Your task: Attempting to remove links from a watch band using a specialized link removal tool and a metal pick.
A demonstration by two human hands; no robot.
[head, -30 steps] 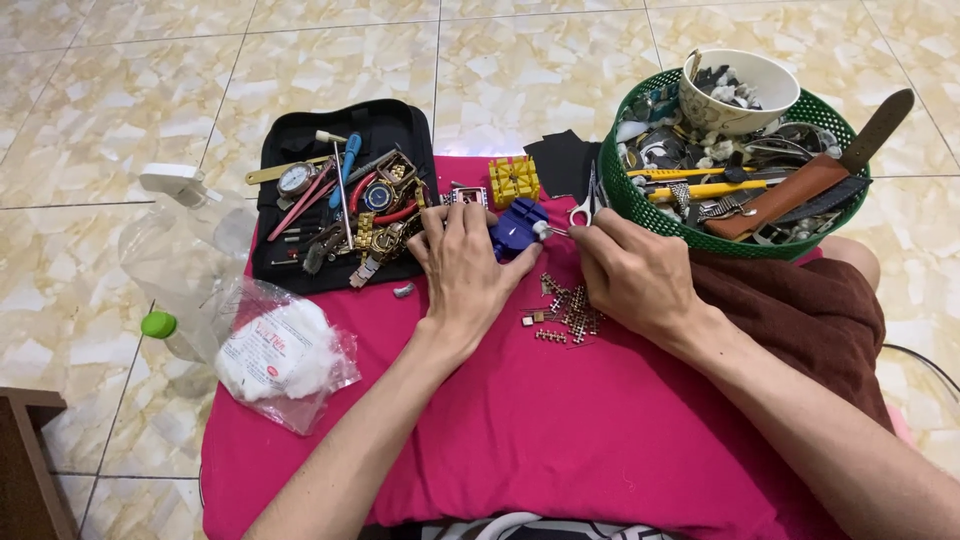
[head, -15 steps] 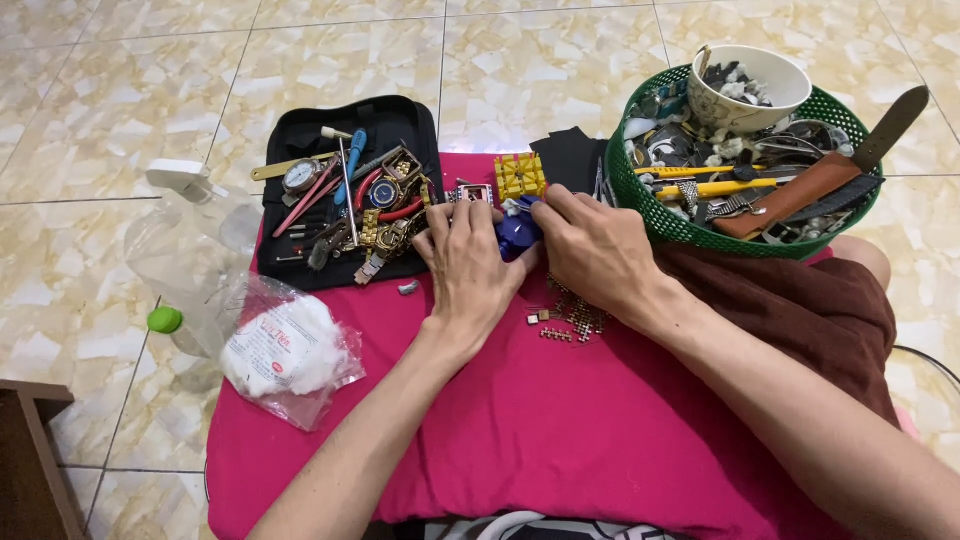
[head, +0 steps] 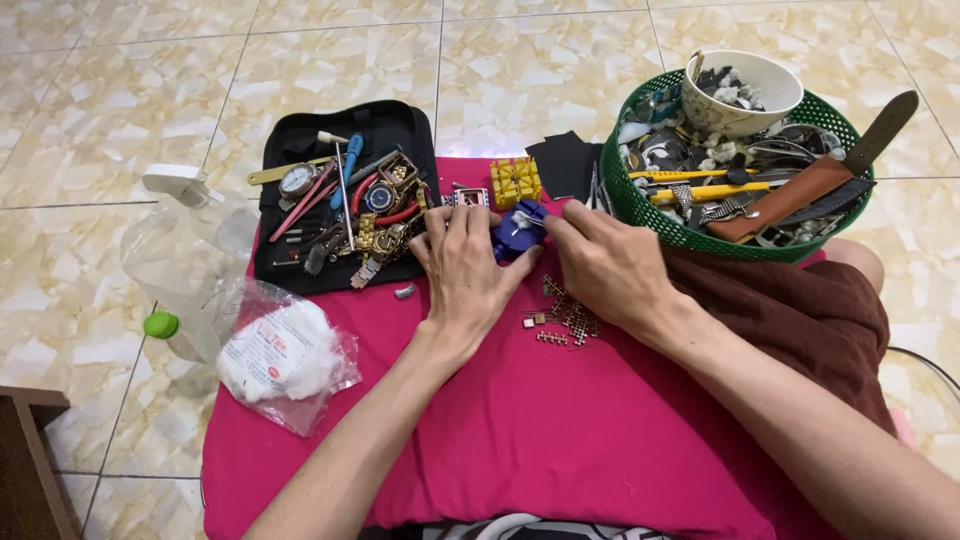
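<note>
Left hand point(head: 465, 270) lies flat on the magenta cloth surface point(head: 560, 450), fingers extended, their tips touching one small blue plastic watch-link tool point(head: 518, 230). The tool sits between both hands, directly ahead of the fingertips; its long axis cannot be told. Right hand point(head: 610, 265) pinches its right end. One green plastic basket point(head: 650, 215) stands far right.

An informal watch-repair spot is occupying a home's tiled floor point(head: 520, 80): a pink cloth point(head: 560, 440) is serving as bench, a black tool case point(head: 345, 195) is lying open, and a green basket point(head: 740, 170) is holding spare parts.
</note>
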